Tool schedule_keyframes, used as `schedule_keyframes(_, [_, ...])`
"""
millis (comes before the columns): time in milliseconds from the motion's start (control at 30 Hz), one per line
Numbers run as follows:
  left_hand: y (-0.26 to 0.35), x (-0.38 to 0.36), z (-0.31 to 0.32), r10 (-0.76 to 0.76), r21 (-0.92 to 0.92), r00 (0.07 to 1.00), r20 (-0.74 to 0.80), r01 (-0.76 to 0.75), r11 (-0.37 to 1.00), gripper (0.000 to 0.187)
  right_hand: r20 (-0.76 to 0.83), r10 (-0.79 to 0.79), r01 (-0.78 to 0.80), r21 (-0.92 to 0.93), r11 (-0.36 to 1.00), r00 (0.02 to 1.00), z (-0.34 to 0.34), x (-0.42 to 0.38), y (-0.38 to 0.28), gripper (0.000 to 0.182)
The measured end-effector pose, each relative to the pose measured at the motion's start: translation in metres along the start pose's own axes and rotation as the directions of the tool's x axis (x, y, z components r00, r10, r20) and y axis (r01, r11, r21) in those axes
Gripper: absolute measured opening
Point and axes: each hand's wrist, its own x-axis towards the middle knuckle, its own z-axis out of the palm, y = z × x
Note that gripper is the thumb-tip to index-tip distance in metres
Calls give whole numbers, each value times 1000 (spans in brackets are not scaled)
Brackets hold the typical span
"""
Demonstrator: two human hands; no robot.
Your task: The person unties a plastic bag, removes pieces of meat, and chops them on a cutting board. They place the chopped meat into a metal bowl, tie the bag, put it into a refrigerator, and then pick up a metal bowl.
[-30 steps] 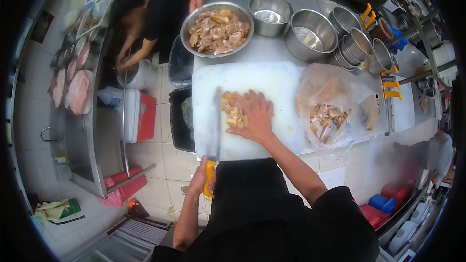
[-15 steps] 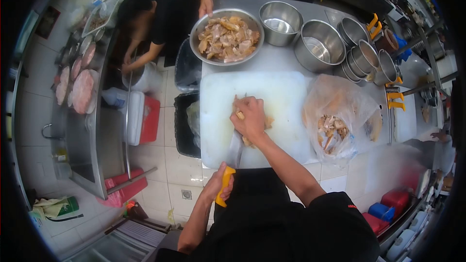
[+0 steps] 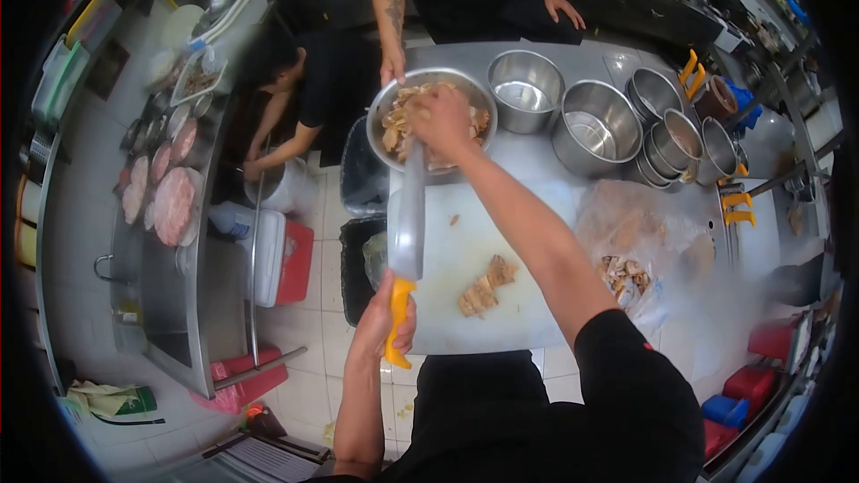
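Note:
My left hand (image 3: 382, 322) grips the yellow handle of a broad-bladed knife (image 3: 408, 224), its blade pointing away from me towards the steel bowl (image 3: 382, 150). Cut pieces of pale brown meat (image 3: 481, 118) fill much of that bowl. Over them is my right hand (image 3: 440, 122), beside the blade's tip; its fingers are bent down and blurred, and whatever they hold is hidden. On the white cutting board (image 3: 438, 309) lies a small group of sliced meat pieces (image 3: 488, 286), with a tiny scrap farther up. Another person's hand (image 3: 392, 64) touches the bowl's far rim.
Several steel pots (image 3: 597, 122) stand at the back right of the table. A clear plastic bag (image 3: 626, 224) with meat pieces lies right of the board. Black-lined bins (image 3: 356, 255) stand along the left side. Another person (image 3: 313, 98) bends over a white bucket (image 3: 284, 177).
My right hand has moved from the board to over the bowl, and the knife has risen and swung forward with it. Sliced meat on the board is now uncovered. The view has tilted up.

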Motion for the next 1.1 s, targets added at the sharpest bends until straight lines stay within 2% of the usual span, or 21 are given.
schedule_keyframes(67, [-25,-8,-15,-6,20,1000,-11,6,1000,72,50,11,-11,-11,1000,999,0,3,13,21])
schedule_keyframes(133, [-63,-13,-38,-52,-60,998,34,54,997,74,118,28,-25,-27,999,993,-12,-21,21,21])
schedule_keyframes(200, [-108,-15,-58,-64,-61,996,57,67,996,75,10,24,-25,208,978,1000,-43,-50,25,25])
schedule_keyframes(267, [-145,-22,-69,-147,-83,988,36,150,985,76,188,61,-97,188,977,980,-90,-115,24,36])
schedule_keyframes(333, [-178,-32,-73,-223,-72,975,-1,223,972,76,368,91,-136,100,986,925,-141,-184,10,59])
schedule_keyframes(367, [-187,-34,-71,-281,-48,959,-39,279,959,76,412,107,-154,82,985,905,-154,-217,8,67])
schedule_keyframes(400, [-192,-38,-66,-286,-115,958,17,286,951,72,454,124,-171,63,983,883,-164,-239,0,76])
schedule_keyframes(433, [-197,-38,-61,-294,-129,954,53,298,946,72,466,126,-174,60,983,876,-167,-258,-9,76])
schedule_keyframes(500, [-196,-31,-46,-299,-149,950,89,309,939,72,403,225,-238,-16,971,887,-157,-271,-45,86])
schedule_keyframes(567, [-183,-22,-26,-313,106,946,85,304,947,72,351,259,-254,-61,965,900,-138,-274,-61,84])
schedule_keyframes(600, [-182,-17,-19,-314,106,946,85,304,947,72,290,290,-271,-104,957,912,-128,-276,-66,81])
schedule_keyframes(633, [-181,-11,-15,-316,90,942,111,307,947,71,229,309,-294,-98,951,923,-117,-281,-64,65])
schedule_keyframes(667, [-181,-7,-13,-317,80,939,137,308,948,71,222,310,-296,-97,950,924,-113,-285,-60,65])
schedule_keyframes(733, [-171,-2,-10,-312,68,935,170,305,950,71,165,282,-280,-35,959,945,-109,-279,-53,47])
schedule_keyframes(800, [-156,-2,-5,-321,12,922,216,326,945,71,100,303,-307,29,951,948,-105,-268,-50,43])
schedule_keyframes(867, [-127,2,6,-264,16,944,197,266,964,70,29,322,-323,105,941,946,-97,-238,-48,39])
schedule_keyframes(1033, [-50,30,21,-81,-51,976,201,93,994,69,-165,124,-100,149,984,978,-51,-104,-25,36])
schedule_keyframes(1067, [-34,32,23,-55,-93,987,149,70,993,70,-221,85,-53,149,987,972,-37,-75,-19,37])
schedule_keyframes(1100, [-24,31,25,-35,-132,994,99,48,990,71,-177,82,-57,140,988,981,-29,-50,-16,37])
